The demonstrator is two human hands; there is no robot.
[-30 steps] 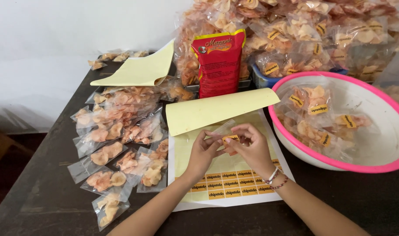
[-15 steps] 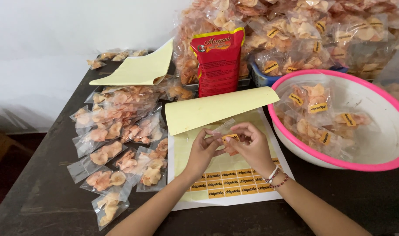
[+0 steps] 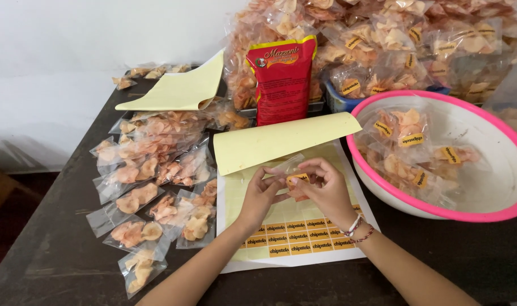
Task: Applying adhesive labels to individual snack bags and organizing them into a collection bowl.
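1 chip packet (image 3: 286,170) with 1 sticker (image 3: 298,178) between 2 hands

Basin (image 3: 439,212) white w/ pink rim; stickers (image 3: 295,238) orange; pouch (image 3: 282,79) red/yellow.

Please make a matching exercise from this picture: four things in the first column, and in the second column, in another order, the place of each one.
Things:
1. sticker sheet
2. red pouch
3. pink-rimmed basin
4. unlabelled chip packets

Places:
A. to the right of the hands, holding labelled packets
B. spread on the table, left of the hands
C. flat under the hands
D. upright behind the folded yellow sheet

Pairs: 1-C, 2-D, 3-A, 4-B
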